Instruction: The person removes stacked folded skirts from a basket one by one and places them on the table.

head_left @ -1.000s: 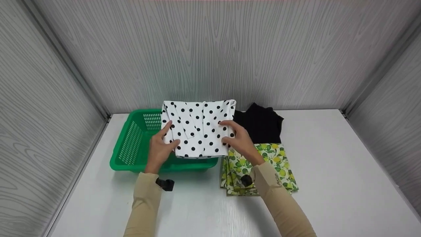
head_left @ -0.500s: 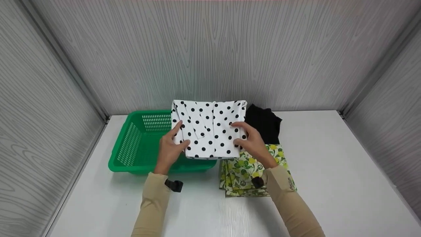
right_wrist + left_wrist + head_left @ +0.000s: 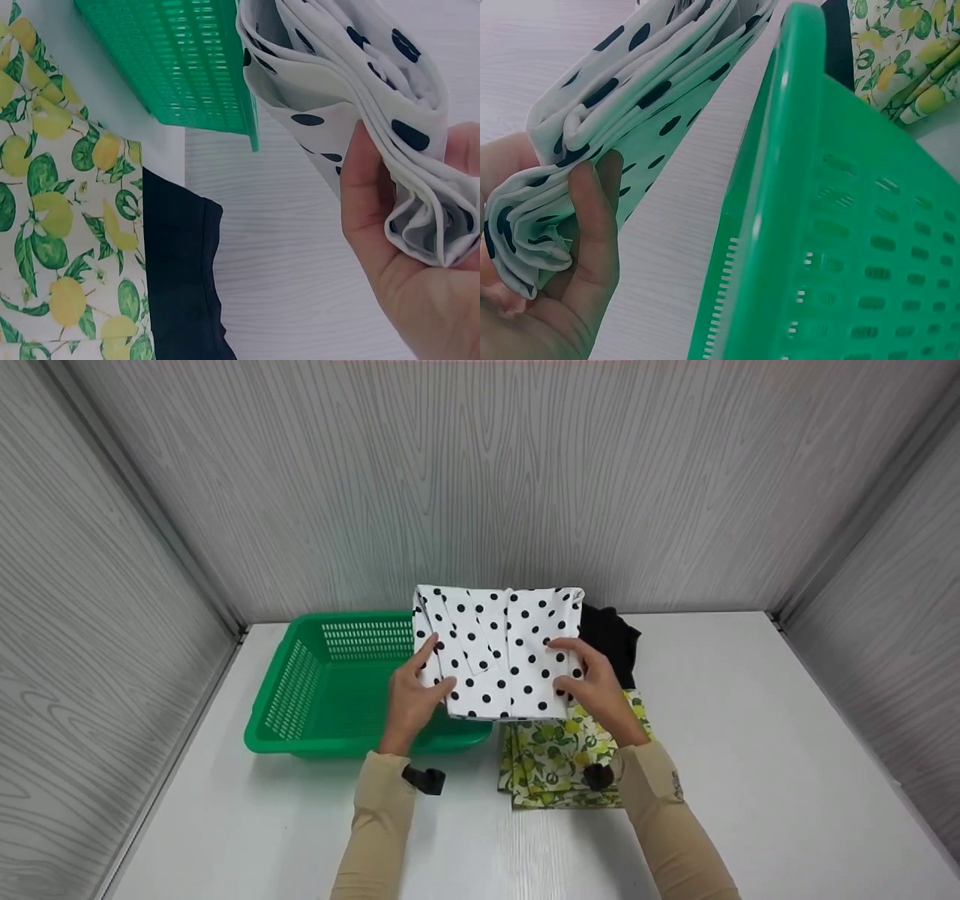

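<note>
A folded white cloth with black polka dots (image 3: 510,652) is held up between both hands, its layers showing along the edges in the wrist views. My left hand (image 3: 414,694) grips its left side, thumb in front; in the left wrist view the fingers (image 3: 592,232) curl round the folded edge. On the opposite side my right hand (image 3: 596,686) pinches the cloth, and the right wrist view shows its layers (image 3: 427,202) bunched in the palm. Behind and below the cloth's left part stands a green plastic basket (image 3: 300,690). What kind of garment the cloth is, I cannot tell.
Folded lemon-print fabric (image 3: 547,765) lies on the white table (image 3: 750,750) right of the basket, partly under the right forearm. Behind it is a black cloth (image 3: 616,641), partly hidden by the dotted one. A grey wood-grain wall (image 3: 487,472) closes off the back.
Both hands have carried the dotted cloth to the right, from in front of the basket to partly over the black and lemon-print fabrics. Their grip looks the same.
</note>
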### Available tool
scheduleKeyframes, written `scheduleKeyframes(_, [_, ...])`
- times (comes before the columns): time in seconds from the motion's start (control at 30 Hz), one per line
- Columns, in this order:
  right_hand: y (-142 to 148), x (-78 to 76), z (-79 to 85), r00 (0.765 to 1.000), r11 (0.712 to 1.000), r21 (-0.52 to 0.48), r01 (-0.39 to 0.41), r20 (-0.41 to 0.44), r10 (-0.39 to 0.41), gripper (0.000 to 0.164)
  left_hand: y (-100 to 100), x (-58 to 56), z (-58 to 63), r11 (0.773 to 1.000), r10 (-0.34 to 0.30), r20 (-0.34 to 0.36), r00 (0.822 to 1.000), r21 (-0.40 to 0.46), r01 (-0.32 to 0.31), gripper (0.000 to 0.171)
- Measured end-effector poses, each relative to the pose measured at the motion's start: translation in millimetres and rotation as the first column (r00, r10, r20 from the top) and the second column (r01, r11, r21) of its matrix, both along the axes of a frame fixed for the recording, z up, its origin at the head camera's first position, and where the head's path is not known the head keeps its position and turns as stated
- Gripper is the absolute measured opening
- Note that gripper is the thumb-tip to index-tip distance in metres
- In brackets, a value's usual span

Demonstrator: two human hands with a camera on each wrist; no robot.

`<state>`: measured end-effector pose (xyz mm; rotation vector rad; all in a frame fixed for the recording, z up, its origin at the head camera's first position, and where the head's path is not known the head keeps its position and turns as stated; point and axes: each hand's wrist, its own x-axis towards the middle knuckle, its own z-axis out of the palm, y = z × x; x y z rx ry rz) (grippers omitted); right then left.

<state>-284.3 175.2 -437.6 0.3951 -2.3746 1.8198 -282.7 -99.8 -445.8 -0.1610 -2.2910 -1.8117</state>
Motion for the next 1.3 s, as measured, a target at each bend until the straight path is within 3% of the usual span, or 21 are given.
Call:
scheduleKeyframes(0.43, [28,6.0,-4.2,0.996,0.999,0.014,0.052,0.077,-0.053,0.052,25,1.8,-11.3,0.992,-0.122,-0.014,0.992,0.029,0.123,0.069])
scheduleKeyframes(0.73, [47,9.3,-5.3,0.991,0.995,0.002,0.098,0.092,-0.097,0.055,50,0.9,-11.5,0.992,-0.121,-0.022,0.992,0.028,0.121,0.068])
scheduleKeyframes(0.93, [64,9.8,-6.9,0.988,0.991,0.048,0.125,0.081,-0.129,0.058,65,1.8,-14.0,0.987,-0.153,-0.034,0.988,0.041,0.154,0.067])
scheduleKeyframes(1.3, [105,17.4,-8.5,0.984,0.986,0.079,0.15,0.084,-0.156,0.058,103,0.2,-19.5,0.974,-0.216,0.015,0.976,0.071,0.215,0.067])
